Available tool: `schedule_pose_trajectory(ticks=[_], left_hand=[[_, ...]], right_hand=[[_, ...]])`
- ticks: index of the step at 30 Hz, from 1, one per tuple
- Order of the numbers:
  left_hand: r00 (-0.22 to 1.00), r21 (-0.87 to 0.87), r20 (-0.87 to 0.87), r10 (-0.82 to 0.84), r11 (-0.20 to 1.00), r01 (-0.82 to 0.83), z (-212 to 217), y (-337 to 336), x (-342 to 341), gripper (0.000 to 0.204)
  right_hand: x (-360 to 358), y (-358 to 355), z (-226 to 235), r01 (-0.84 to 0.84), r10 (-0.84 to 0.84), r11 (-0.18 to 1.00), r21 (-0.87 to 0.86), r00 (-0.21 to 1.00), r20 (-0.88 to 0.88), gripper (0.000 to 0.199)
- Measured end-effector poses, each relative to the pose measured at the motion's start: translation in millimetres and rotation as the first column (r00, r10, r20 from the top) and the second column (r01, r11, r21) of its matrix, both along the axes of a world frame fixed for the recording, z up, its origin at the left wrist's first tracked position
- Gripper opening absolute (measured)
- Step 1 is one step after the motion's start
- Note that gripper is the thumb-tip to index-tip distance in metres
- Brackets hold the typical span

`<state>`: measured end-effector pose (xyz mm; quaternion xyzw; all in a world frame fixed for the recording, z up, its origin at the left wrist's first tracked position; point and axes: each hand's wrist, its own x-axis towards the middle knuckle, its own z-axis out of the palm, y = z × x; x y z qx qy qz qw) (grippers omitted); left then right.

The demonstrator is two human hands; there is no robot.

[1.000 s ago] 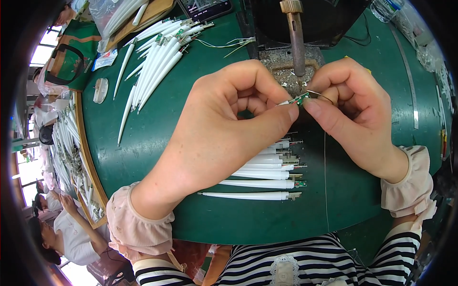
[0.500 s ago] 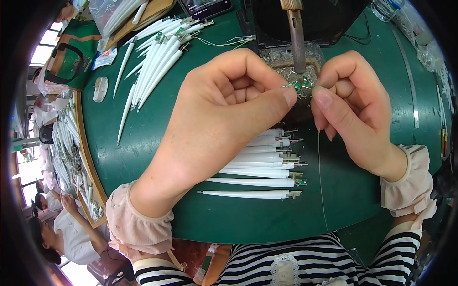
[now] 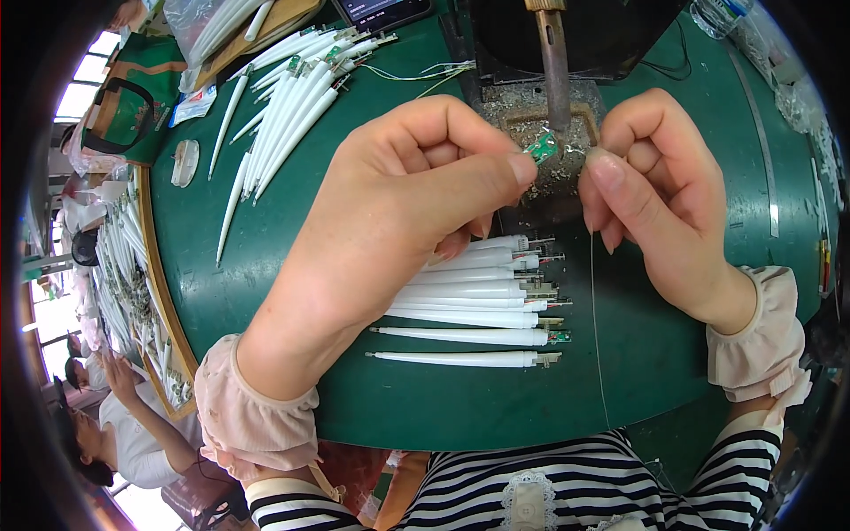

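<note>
My left hand [image 3: 398, 203] pinches a small green circuit board [image 3: 541, 148] between thumb and index finger, close to the tip of a soldering iron [image 3: 556, 80] that points downward. Whatever the board is attached to is hidden by the hand. In my right hand [image 3: 655, 195] a thin solder wire [image 3: 595, 319] is pinched; its length hangs down to the table edge. Beneath the iron lies a tray of solder scraps [image 3: 518, 111]. Below my left hand, several white tapered sticks [image 3: 469, 337] with small circuit parts at their right ends lie in a row.
A pile of similar white sticks [image 3: 292, 124] lies at the upper left of the green table [image 3: 266, 283]. A phone [image 3: 382, 12] is at the back, and a steel ruler [image 3: 763, 142] lies at the right. Another person [image 3: 142, 434] sits beyond a wood-edged bin [image 3: 164, 292] at far left.
My left hand has drawn the circuit board slightly left and up, apart from my right fingertips. My right hand has barely moved. The person at far left has raised a hand.
</note>
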<state>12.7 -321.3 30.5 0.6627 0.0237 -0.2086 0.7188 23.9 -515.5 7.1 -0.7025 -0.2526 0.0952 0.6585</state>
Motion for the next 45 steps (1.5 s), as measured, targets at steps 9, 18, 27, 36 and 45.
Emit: schedule_pose_trajectory(ticks=[9,18,27,36,45], left_hand=[[0.999,0.0,0.05,-0.01,1.0,0.01,-3.5,-0.7,-6.4,0.006],[0.665,0.704,0.518,-0.537,0.71,0.025,-3.5,2.3,-18.7,0.013],[0.532,0.712,0.666,-0.524,0.233,-0.662,-11.5,50.8,30.9,0.018],[0.652,0.754,0.544,-0.528,-0.033,-0.656,-28.6,71.3,41.8,0.02],[0.666,0.779,0.617,-0.42,0.203,-0.593,-14.4,62.3,26.8,0.016]], right_hand=[[0.0,-3.1,-5.6,0.04,-0.041,0.998,-0.04,0.999,-0.011,0.015],[-3.5,-5.3,-3.8,0.045,-0.044,0.999,0.01,0.997,-0.066,0.014],[-5.0,-6.5,-3.1,0.018,-0.018,1.0,0.002,0.996,-0.087,0.011],[-5.8,-6.1,-3.0,0.01,-0.013,1.0,-0.023,0.993,-0.116,0.011],[-6.7,-5.5,2.8,0.01,-0.019,0.998,-0.061,0.989,-0.144,0.011]])
